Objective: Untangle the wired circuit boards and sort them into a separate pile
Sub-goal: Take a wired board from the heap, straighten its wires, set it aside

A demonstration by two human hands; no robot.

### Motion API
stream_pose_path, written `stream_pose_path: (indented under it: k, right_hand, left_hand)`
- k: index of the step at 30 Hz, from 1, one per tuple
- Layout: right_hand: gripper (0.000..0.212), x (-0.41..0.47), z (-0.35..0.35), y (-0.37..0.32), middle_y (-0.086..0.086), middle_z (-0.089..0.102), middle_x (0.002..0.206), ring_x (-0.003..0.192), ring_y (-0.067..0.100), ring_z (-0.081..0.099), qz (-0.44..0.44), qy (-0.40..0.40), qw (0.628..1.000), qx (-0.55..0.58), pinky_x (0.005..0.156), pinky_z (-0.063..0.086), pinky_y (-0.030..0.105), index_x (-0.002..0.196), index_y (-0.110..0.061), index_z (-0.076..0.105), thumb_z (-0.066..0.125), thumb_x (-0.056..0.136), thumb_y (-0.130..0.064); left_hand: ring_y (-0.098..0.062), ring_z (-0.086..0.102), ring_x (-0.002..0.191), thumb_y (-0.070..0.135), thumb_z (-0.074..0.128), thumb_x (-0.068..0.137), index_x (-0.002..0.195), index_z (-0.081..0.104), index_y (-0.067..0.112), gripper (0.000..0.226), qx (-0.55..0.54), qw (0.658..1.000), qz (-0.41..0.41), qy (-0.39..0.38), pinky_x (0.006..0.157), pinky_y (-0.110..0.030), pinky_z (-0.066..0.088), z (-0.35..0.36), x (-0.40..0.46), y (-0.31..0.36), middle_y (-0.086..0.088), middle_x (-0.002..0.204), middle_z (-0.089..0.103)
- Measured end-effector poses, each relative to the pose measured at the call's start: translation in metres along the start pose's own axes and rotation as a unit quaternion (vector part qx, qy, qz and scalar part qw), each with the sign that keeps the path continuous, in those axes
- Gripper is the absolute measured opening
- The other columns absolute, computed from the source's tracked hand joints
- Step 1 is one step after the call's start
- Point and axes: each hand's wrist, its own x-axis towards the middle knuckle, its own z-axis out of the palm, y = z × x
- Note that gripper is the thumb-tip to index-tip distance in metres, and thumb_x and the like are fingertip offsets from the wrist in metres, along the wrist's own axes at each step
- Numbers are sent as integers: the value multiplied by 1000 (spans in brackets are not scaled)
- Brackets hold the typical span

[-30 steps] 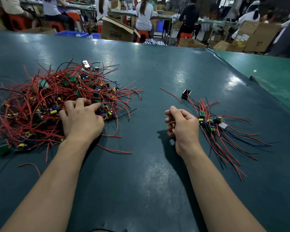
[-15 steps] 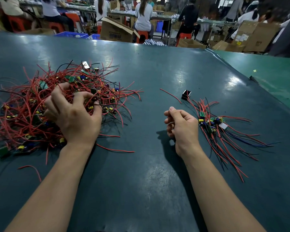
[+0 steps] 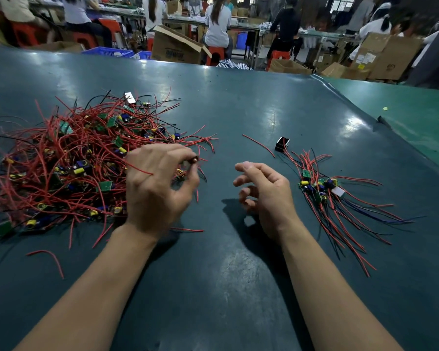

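Note:
A big tangle of small green circuit boards with red and black wires (image 3: 71, 160) covers the left of the dark table (image 3: 213, 287). My left hand (image 3: 157, 188) hovers at the tangle's right edge and pinches a small wired circuit board (image 3: 191, 162) between thumb and fingertips, red wires trailing from it back into the heap. My right hand (image 3: 264, 193) floats just right of it, fingers loosely curled, holding nothing. To the right lies the sorted pile of wired boards (image 3: 322, 188), wires fanned toward me.
A small black block (image 3: 282, 143) and a loose red wire (image 3: 259, 145) lie behind the sorted pile. Stray red wires (image 3: 48, 259) lie near the tangle's front. A lighter green table (image 3: 403, 115) joins at the right. People and cardboard boxes fill the background.
My left hand left the middle of the tangle, moved right and rose with a wired board pinched in its fingertips. My right hand opened its fingers somewhat and lifted slightly.

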Motion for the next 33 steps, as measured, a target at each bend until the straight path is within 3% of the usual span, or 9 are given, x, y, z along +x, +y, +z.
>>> stream_pose_path:
  k: [4, 7, 12, 16, 22, 26, 29, 31, 33]
  right_hand:
    - [41, -6, 8, 1, 3, 68, 82, 57, 14, 61, 50, -153, 986, 40, 40, 44, 21, 106, -13, 68, 61, 82, -46]
    - [24, -7, 7, 1, 3, 68, 81, 58, 12, 64, 42, -185, 979, 71, 41, 46, 21, 97, -15, 72, 65, 81, -31]
    - [12, -5, 1, -4, 2, 69, 77, 61, 12, 63, 20, -157, 981, 110, 44, 44, 20, 84, -18, 74, 67, 76, -14]
    - [20, -2, -1, -7, 4, 71, 80, 60, 15, 65, 23, -96, 980, 172, 46, 45, 19, 90, -15, 60, 64, 72, -7]
    - [32, -1, -4, -6, 4, 73, 82, 66, 20, 69, -3, -57, 973, 225, 53, 47, 23, 91, -21, 47, 64, 70, -4]
    - [43, 3, -8, -6, 3, 74, 85, 71, 20, 71, -5, -46, 968, 247, 59, 50, 25, 104, -19, 45, 64, 69, -3]
    - [58, 5, -10, -7, 2, 73, 89, 78, 21, 71, -12, -46, 969, 241, 64, 48, 29, 119, -17, 41, 64, 68, 0]
    - [62, 3, -8, -8, 1, 72, 90, 82, 20, 70, -18, -59, 974, 217, 66, 49, 28, 124, -18, 43, 64, 67, -1]
    - [58, 0, -4, -9, 0, 71, 89, 83, 18, 69, -18, -75, 981, 181, 66, 50, 26, 122, -17, 52, 64, 68, -2]
  left_hand:
    - [-23, 62, 95, 12, 68, 91, 98, 75, 6, 11, -91, 989, 65, -95, 84, -40, 51, 8, -4, 13, -11, 104, 68]
    - [-26, 60, 94, 15, 67, 92, 96, 76, 6, 13, -108, 982, 99, -119, 82, -41, 51, 11, -5, 17, -13, 105, 68]
    - [-28, 63, 98, 8, 73, 85, 105, 75, 10, 20, -79, 991, 59, -85, 87, -44, 46, 6, -3, 16, -12, 110, 66]
    - [-32, 59, 100, 8, 73, 85, 107, 71, 5, 23, -75, 997, -14, -16, 86, -49, 47, 6, -4, 13, -14, 108, 62]
    - [-15, 59, 81, 10, 74, 82, 143, 33, 18, 74, -166, 970, -176, 22, 74, -29, 50, 9, -9, 8, -4, 111, 56]
    - [-12, 59, 62, 13, 73, 86, 150, 19, 22, 84, -212, 946, -233, 75, 60, -26, 50, 13, -7, 10, -3, 107, 55]
    - [-11, 63, 67, 15, 72, 87, 139, 38, 23, 62, -244, 917, -299, 97, 59, -30, 55, 12, -7, 6, 0, 101, 61]
    - [-18, 64, 65, 17, 66, 88, 112, 57, 28, 28, -253, 909, -330, 17, 60, -42, 57, 13, -9, 8, -6, 88, 67]
    - [-19, 61, 57, 12, 67, 87, 106, 60, 24, 23, -306, 883, -345, -89, 55, -40, 55, 15, -11, 17, -10, 79, 67]
